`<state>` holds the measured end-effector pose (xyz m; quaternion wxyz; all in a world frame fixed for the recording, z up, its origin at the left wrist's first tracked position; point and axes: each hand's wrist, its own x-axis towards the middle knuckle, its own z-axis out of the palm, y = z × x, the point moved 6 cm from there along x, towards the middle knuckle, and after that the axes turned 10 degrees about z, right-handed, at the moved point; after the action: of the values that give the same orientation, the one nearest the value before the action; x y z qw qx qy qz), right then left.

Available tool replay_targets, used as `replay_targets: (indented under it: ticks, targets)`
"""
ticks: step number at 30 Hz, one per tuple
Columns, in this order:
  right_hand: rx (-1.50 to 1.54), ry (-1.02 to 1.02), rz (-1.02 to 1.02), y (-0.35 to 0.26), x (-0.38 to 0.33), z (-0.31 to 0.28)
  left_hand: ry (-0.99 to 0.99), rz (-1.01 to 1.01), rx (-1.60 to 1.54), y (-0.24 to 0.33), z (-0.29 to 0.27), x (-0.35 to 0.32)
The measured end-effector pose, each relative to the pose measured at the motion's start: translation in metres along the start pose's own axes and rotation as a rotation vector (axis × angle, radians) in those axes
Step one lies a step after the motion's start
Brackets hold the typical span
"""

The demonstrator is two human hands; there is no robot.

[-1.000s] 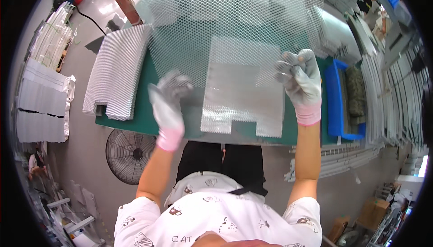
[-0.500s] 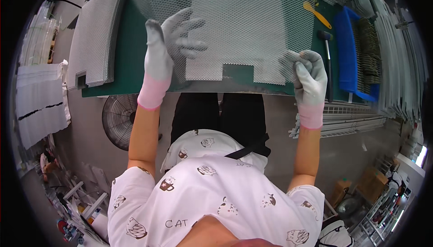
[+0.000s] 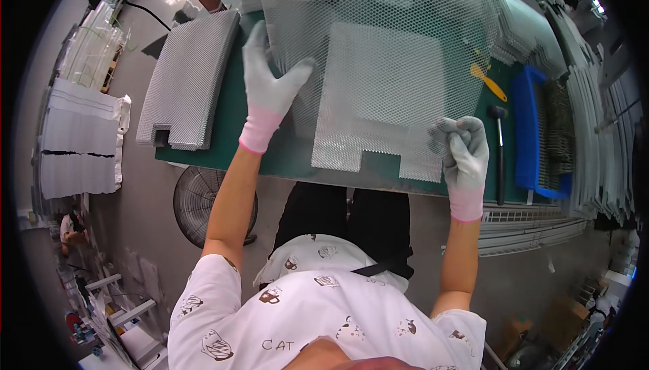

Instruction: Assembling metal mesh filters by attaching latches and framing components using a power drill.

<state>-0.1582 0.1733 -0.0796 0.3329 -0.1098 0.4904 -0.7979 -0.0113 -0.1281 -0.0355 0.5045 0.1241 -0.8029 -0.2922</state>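
My right hand (image 3: 466,150), in a white glove with a pink cuff, pinches the near right corner of a raised sheet of metal mesh (image 3: 291,25). Gloved the same way, my left hand (image 3: 274,86) is open by the left edge of that sheet, thumb spread from the fingers. Whether it touches the mesh I cannot tell. Beneath the see-through sheet, a notched mesh panel (image 3: 338,147) lies on the green tabletop (image 3: 270,160), its cutout facing me.
At the left stands a stack of notched mesh panels (image 3: 186,76). To the right lie a yellow-handled tool (image 3: 490,84), a black-handled hammer (image 3: 499,153) and a blue bin (image 3: 524,133) full of metal pieces. A floor fan (image 3: 196,204) stands below the table edge.
The whole view has shifted, so the table sits lower in it. My left hand has turned and reached farther along the sheet's left edge. My right hand keeps its pinch on the corner.
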Motion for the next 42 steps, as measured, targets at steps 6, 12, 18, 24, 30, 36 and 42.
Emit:
replay_targets:
  ticks: [6, 12, 18, 24, 30, 36, 42]
  targets:
    - [-0.019, -0.128, -0.073, -0.014, 0.014, 0.031, 0.162, -0.208, 0.032, -0.022, -0.024, 0.04]
    - [0.003, -0.2, -0.133, -0.045, 0.026, 0.059, 0.192, -0.291, -0.438, -0.023, -0.066, 0.128]
    - [0.067, -0.158, -0.162, -0.063, 0.025, 0.047, -0.021, -0.563, -0.71, -0.148, -0.029, 0.218]
    - [0.125, -0.216, -0.141, -0.094, 0.005, 0.021, -0.481, -0.175, -0.389, -0.127, -0.044, 0.289]
    - [0.063, -0.321, 0.01, -0.081, 0.045, 0.089, -0.744, -0.067, -0.108, -0.058, -0.09, 0.277]
    - [0.012, -0.28, 0.002, -0.082, 0.074, 0.113, -0.762, -0.161, 0.103, -0.038, -0.145, 0.249]
    - [0.498, -0.268, 0.062, -0.161, 0.08, -0.012, -1.116, -0.436, 0.217, -0.051, -0.214, 0.233]
